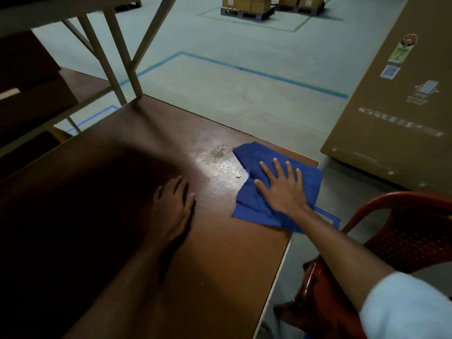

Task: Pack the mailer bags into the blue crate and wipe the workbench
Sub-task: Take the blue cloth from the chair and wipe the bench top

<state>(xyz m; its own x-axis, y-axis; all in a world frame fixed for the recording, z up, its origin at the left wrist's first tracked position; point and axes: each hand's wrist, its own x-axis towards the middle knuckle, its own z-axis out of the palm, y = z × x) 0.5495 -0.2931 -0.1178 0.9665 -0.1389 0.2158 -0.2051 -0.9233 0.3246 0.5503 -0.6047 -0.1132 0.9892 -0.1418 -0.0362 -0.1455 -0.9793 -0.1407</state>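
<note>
The cloth [247,206] is a deep blue, rumpled rag with a soft weave, folded unevenly into a rough square. It lies at the far right of the counter [208,265], with its right side reaching the counter's edge. The right hand [283,189] lies flat on top of it, palm down, fingers straight and fanned apart, pressing the fabric to the board. The left hand [172,204] rests palm down on the bare counter well to the left of the cloth, in shadow, its fingers straight and close together.

The counter is a smooth brown laminate slab with a pale edge strip. Just left of the cloth is a worn patch [220,162], greyish and scuffed, shining under the light. A white sleeve [403,309] covers the right upper arm.

Beside the counter on the right stands a glossy red plastic chair [403,241] with a perforated seat. Behind it is a tall cardboard box [391,106] with printed labels. Pale metal frame legs [122,57] rise from the counter's far left corner. The floor [232,106] is grey concrete marked with blue tape [281,78], and cartons on pallets [247,13] stand far off.
</note>
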